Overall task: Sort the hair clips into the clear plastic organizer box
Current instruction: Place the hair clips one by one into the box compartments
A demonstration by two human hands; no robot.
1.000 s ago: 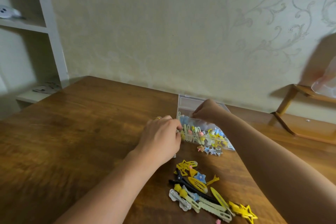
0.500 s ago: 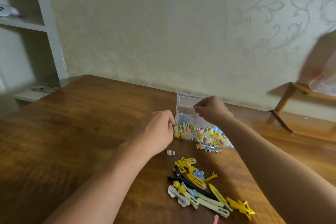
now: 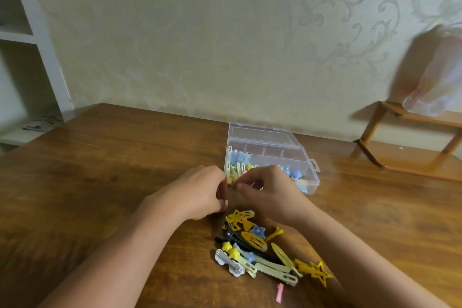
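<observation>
While the box [image 3: 295,155] sits open on the table [image 3: 100,182] near the wall, its near compartments already hold a good many clips, and the far row looks bare or nearly so. Loose clips [image 3: 260,247] lie heaped on the wood nearer the person, so I judge the sorting well begun, with a fair share left. Both hands meet just in front of the box's near-left corner. On the left hand [image 3: 200,192] the fingers are curled in, with something small and pale at their tips. On the right hand [image 3: 272,190] the fingers are bent toward the thumb; whether they pinch a clip, I cannot tell.
</observation>
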